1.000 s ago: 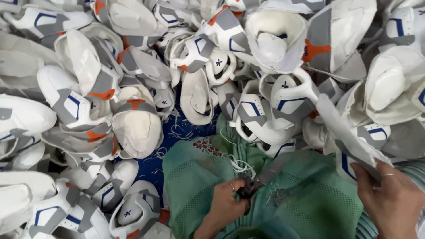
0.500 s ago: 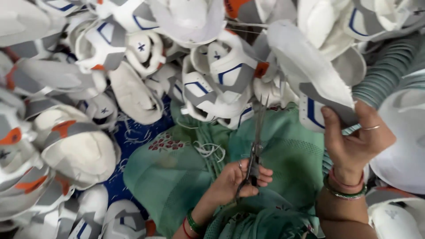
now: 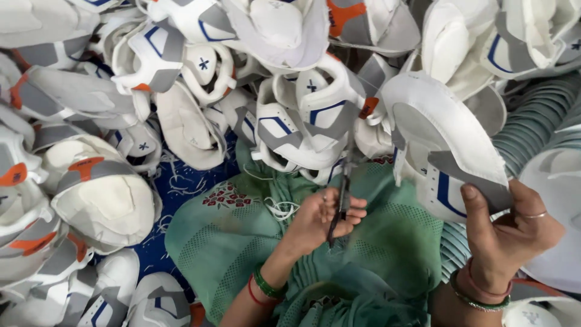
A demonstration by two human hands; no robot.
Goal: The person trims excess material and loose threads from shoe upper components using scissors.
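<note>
The shoe upper [image 3: 445,145], white with grey panels and a blue stripe, is held up above the green cloth [image 3: 387,242] that covers the person's lap. The right hand [image 3: 505,227] grips its lower grey edge, thumb pressed on the front and fingers curled behind (a ring shows on one finger, bangles at the wrist). Just to the left of the upper, the left hand [image 3: 321,218] is closed around a pair of dark scissors [image 3: 342,194], blades pointing up towards the heap. Loose white threads [image 3: 281,209] lie on the green cloth beside that hand. All round the cloth is a pile of shoe uppers [image 3: 109,188] in white, grey and orange, resting on a blue patterned sheet [image 3: 187,181].
</note>
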